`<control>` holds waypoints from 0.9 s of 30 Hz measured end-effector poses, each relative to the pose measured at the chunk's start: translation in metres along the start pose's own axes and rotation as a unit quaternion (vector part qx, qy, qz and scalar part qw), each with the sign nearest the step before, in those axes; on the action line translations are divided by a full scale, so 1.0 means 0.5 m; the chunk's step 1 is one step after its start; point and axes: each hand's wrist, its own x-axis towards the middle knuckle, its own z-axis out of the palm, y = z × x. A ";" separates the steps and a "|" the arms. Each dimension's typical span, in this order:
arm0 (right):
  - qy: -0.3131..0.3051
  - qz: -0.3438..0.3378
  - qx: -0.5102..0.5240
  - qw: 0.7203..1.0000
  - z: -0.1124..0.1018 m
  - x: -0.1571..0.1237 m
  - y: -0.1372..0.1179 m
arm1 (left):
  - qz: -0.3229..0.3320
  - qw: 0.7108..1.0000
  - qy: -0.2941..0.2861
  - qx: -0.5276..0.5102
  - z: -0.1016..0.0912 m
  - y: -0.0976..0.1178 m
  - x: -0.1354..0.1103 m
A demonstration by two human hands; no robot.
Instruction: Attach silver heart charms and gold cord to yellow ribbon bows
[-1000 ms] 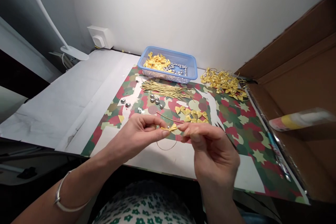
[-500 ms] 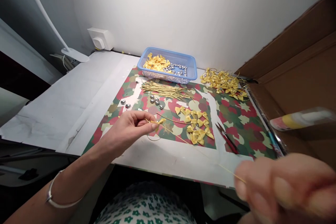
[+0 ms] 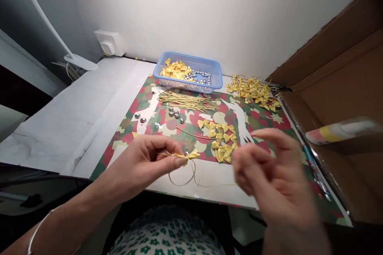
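My left hand (image 3: 152,161) pinches a small yellow ribbon bow (image 3: 191,155) between thumb and forefinger. A loop of thin yellow cord (image 3: 181,184) hangs below the bow. My right hand (image 3: 269,179), blurred by motion, is raised to the right with its forefinger lifted and the other fingers curled. A faint slack strand of yellow thread (image 3: 229,184) runs up to those curled fingers. Beyond the hands, several yellow bows (image 3: 221,137) lie in rows on a patterned sheet. Silver bells (image 3: 175,113) and a bundle of yellow cords (image 3: 185,101) lie farther back.
A blue basket (image 3: 220,75) holding yellow bows and silver beads stands by the wall. Right of it lies a pile of corded bows (image 3: 254,91). A cardboard box (image 3: 338,71) and a glue bottle (image 3: 332,131) are at the right. A white lamp (image 3: 80,62) is at the left.
My right hand has come back leftward and up from the lower right corner. The thread, taut before, now hangs slack. My left hand has shifted slightly, still pinching the bow.
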 end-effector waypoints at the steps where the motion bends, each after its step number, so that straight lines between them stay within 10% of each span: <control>1: -0.046 0.005 -0.003 0.999 0.014 0.010 0.002 | -0.007 1.000 -0.006 0.006 0.006 0.000 -0.005; 4: -0.123 -0.009 -0.048 0.991 0.043 0.020 -0.004 | -0.033 0.999 -0.012 0.007 0.018 -0.005 -0.015; 12: -0.099 -0.040 -0.128 0.986 0.092 -0.002 -0.010 | -0.091 0.988 -0.024 -0.122 0.027 -0.034 -0.016; 27: -0.144 -0.017 -0.110 0.983 0.079 -0.002 0.024 | -0.135 0.979 0.017 -0.154 0.021 -0.055 -0.007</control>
